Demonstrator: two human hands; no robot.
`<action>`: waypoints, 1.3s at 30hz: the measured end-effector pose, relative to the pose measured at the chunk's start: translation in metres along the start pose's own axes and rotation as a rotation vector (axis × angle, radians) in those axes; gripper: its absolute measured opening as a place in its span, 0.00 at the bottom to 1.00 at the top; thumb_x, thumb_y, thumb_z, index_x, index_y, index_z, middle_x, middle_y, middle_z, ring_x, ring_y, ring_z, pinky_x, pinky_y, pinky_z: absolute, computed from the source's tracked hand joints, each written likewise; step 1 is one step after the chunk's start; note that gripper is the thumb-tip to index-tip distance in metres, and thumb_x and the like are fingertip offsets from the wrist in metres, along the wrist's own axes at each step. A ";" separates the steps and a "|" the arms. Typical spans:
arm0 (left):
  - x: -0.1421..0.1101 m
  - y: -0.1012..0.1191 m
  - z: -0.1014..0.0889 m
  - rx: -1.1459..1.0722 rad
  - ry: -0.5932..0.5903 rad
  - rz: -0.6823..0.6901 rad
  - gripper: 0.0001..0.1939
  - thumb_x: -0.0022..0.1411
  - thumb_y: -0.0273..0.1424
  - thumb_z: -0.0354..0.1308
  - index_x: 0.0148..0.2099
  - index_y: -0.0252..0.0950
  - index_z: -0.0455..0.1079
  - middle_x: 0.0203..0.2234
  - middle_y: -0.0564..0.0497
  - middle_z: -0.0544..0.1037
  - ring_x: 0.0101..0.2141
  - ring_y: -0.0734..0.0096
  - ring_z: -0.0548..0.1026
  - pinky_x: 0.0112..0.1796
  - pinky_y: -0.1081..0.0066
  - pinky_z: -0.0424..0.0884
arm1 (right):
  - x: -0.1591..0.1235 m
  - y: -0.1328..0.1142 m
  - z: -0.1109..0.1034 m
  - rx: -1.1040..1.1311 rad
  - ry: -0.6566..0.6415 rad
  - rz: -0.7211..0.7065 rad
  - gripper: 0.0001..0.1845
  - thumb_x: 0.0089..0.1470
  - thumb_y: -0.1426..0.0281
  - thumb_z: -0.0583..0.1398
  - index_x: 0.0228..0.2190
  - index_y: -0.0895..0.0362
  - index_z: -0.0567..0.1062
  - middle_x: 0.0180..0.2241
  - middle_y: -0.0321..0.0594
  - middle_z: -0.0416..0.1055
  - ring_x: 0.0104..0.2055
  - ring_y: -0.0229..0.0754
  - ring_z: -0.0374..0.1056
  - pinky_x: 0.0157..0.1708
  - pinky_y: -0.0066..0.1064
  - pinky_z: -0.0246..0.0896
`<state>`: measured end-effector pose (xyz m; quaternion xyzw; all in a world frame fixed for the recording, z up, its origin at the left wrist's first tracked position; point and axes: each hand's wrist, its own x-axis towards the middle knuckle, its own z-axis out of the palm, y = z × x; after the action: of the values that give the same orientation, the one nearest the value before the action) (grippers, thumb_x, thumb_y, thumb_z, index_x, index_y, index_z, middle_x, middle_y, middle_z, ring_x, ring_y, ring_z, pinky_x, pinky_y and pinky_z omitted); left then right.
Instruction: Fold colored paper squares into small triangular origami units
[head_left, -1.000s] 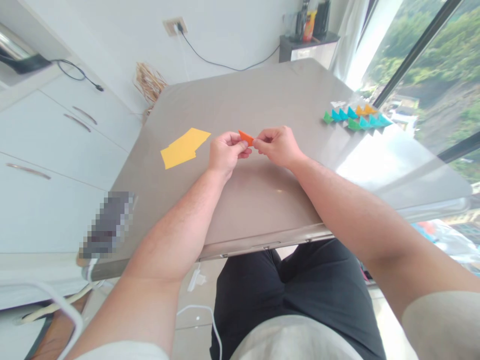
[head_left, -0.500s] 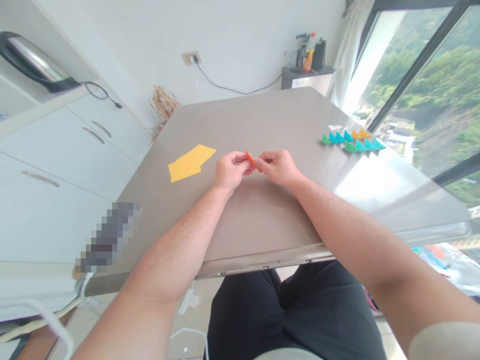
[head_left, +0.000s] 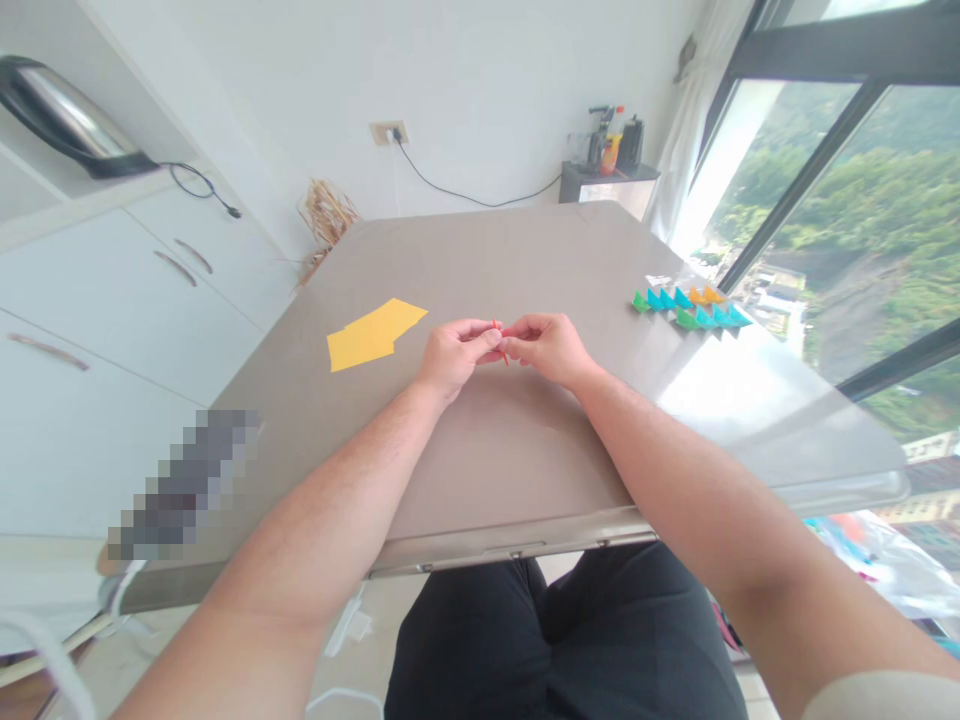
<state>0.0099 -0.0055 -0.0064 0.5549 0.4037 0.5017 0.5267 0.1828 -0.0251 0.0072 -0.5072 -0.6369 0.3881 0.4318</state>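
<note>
Over the middle of the table, a small folded orange paper [head_left: 505, 360] is pinched between both hands. Its shape is mostly covered by the fingers; only thin edges show above and below them. My left hand [head_left: 456, 352] grips it from the left, thumb on top. From the other side my right hand [head_left: 549, 348] closes thumb and fingertips on it. Flat yellow-orange paper sheets [head_left: 367, 338] overlap on the table to the left of my left hand. At the right stand two rows of small folded paper boats [head_left: 686, 318], in green, blue and orange.
The grey table [head_left: 480, 260] reaches toward the wall, with its front edge by my legs. A blurred-out dark object [head_left: 187, 480] lies at the left edge. Bottles stand on a small cabinet [head_left: 607, 185] at the back right. A kettle [head_left: 71, 115] sits on the left counter.
The orange paper has been turned in my fingers and now shows only as a thin upright edge, more covered than before. Both hands stay together; the camera view has tilted slightly.
</note>
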 end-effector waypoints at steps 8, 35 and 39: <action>-0.003 0.006 0.004 0.114 -0.011 0.061 0.16 0.55 0.40 0.67 0.41 0.35 0.82 0.36 0.45 0.83 0.39 0.61 0.81 0.43 0.62 0.79 | 0.004 0.007 0.003 0.064 0.034 0.006 0.12 0.50 0.63 0.63 0.35 0.56 0.80 0.29 0.39 0.79 0.30 0.38 0.73 0.29 0.29 0.67; 0.001 0.004 0.001 0.088 0.014 0.040 0.14 0.52 0.36 0.70 0.40 0.33 0.81 0.34 0.44 0.84 0.36 0.61 0.82 0.42 0.60 0.80 | 0.002 0.003 0.003 -0.195 0.169 -0.160 0.07 0.51 0.70 0.57 0.29 0.53 0.76 0.34 0.36 0.75 0.31 0.37 0.66 0.33 0.31 0.62; 0.001 0.004 -0.001 0.108 0.050 0.056 0.13 0.50 0.35 0.71 0.38 0.34 0.80 0.32 0.45 0.83 0.32 0.65 0.81 0.38 0.62 0.79 | 0.002 -0.001 0.000 -0.017 0.083 -0.090 0.10 0.50 0.63 0.61 0.32 0.54 0.81 0.35 0.38 0.75 0.33 0.38 0.67 0.31 0.30 0.63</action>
<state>0.0090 -0.0048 -0.0019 0.5809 0.4277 0.5075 0.4713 0.1827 -0.0232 0.0085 -0.4972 -0.6440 0.3413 0.4708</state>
